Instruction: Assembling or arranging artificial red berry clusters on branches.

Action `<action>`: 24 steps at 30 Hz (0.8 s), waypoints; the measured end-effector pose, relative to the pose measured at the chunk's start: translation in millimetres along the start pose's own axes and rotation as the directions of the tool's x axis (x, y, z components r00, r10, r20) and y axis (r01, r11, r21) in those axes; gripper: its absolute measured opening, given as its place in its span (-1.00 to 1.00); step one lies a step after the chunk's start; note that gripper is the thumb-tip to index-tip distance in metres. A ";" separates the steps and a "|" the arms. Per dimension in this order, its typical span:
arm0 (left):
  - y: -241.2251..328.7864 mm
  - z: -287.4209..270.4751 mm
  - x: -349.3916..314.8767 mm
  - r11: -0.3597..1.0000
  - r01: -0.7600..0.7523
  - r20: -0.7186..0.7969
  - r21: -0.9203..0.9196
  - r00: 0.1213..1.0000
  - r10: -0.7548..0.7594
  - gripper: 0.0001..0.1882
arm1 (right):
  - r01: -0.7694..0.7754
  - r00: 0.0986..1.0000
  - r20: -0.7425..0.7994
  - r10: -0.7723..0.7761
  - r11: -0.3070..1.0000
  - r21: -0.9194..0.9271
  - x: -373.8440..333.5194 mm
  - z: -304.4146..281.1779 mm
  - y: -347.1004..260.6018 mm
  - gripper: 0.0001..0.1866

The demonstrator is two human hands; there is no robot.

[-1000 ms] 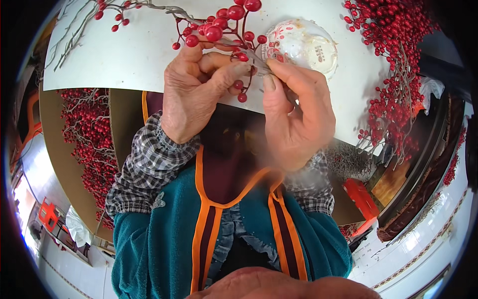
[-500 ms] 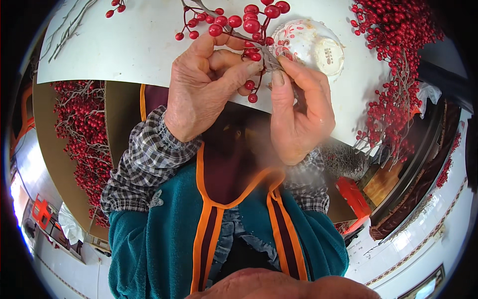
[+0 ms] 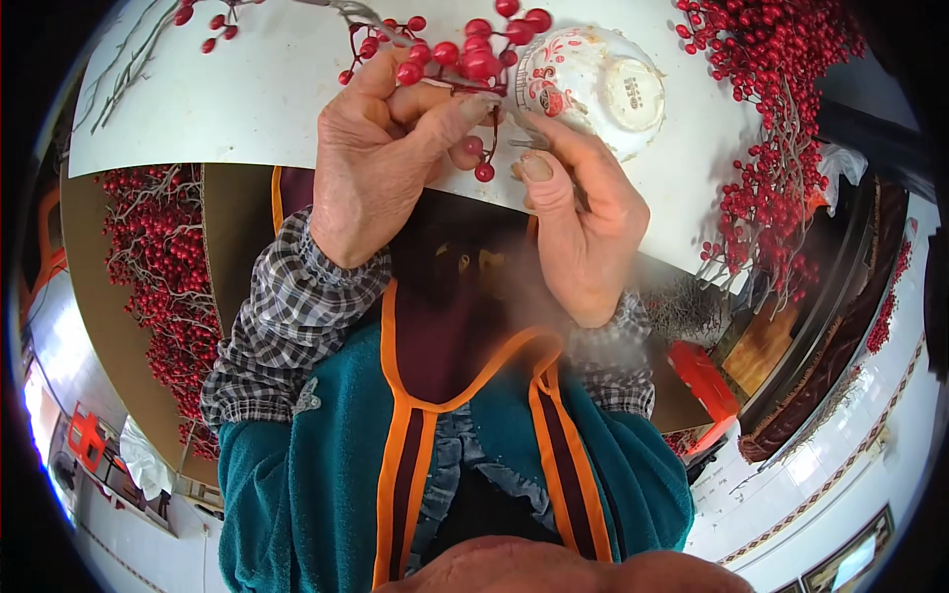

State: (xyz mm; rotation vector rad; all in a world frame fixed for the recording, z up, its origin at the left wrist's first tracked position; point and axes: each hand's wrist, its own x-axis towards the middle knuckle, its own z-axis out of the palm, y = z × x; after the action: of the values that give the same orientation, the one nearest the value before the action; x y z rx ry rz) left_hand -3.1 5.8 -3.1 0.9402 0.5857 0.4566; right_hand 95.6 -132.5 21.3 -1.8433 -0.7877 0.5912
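Observation:
In my left hand (image 3: pixel 381 158) a branch of artificial red berries (image 3: pixel 479 64) is pinched between thumb and fingers, above the white tabletop's near edge. Its grey stem runs toward the upper left, and a few berries hang below my fingertips. Close by on the right, my right hand (image 3: pixel 588 212) has its thumb and forefinger apart around the grey stem end (image 3: pixel 529 141). Whether they touch it is hard to tell. Just beyond the right hand, a white bowl with a red pattern (image 3: pixel 633 94) lies upside down on the table.
Red berry branches (image 3: pixel 766 148) are heaped at the table's right side and hang over its edge. A cardboard box (image 3: pixel 89 296) at left holds more berry branches (image 3: pixel 163 287). Bare grey twigs (image 3: pixel 138 59) lie at the far left. An orange-red object (image 3: pixel 702 381) is low at right.
My right thumb and forefinger have parted from their pinch on the stem. Both hands and the berry branch have shifted slightly left in the picture; the whole view has moved a little too.

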 end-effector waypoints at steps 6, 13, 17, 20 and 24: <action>0.7 -2.1 1.6 0.998 -0.024 -0.009 0.057 1.000 0.024 -0.72 | -0.155 0.987 0.116 0.115 0.879 0.450 -1.8 -9.3 -3.4 -0.60; -1.9 2.0 0.5 0.991 -0.035 -0.039 0.128 0.998 0.040 -0.70 | -0.115 0.993 0.047 0.106 0.858 0.500 -8.3 -15.4 -3.6 -0.63; -3.5 0.2 0.1 0.987 -0.048 -0.021 0.151 0.998 0.052 -0.70 | -0.127 0.991 0.025 0.131 0.876 0.466 -12.2 -18.4 -6.6 -0.64; -6.0 -1.3 -0.2 0.993 -0.061 -0.005 0.105 0.998 0.062 -0.69 | -0.181 0.982 0.037 0.186 0.857 0.482 -12.6 -19.9 -7.8 -0.67; -8.9 1.5 -4.2 0.986 -0.108 -0.042 0.125 0.993 0.114 -0.62 | 0.086 0.994 -0.080 -0.068 0.964 0.250 -3.8 -20.8 -2.8 -0.74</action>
State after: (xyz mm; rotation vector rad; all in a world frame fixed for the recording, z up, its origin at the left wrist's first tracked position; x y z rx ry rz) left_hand -4.2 -2.2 -8.8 1.0849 0.6130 0.5498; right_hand 107.0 -147.2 31.9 -1.5838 -0.6994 0.5465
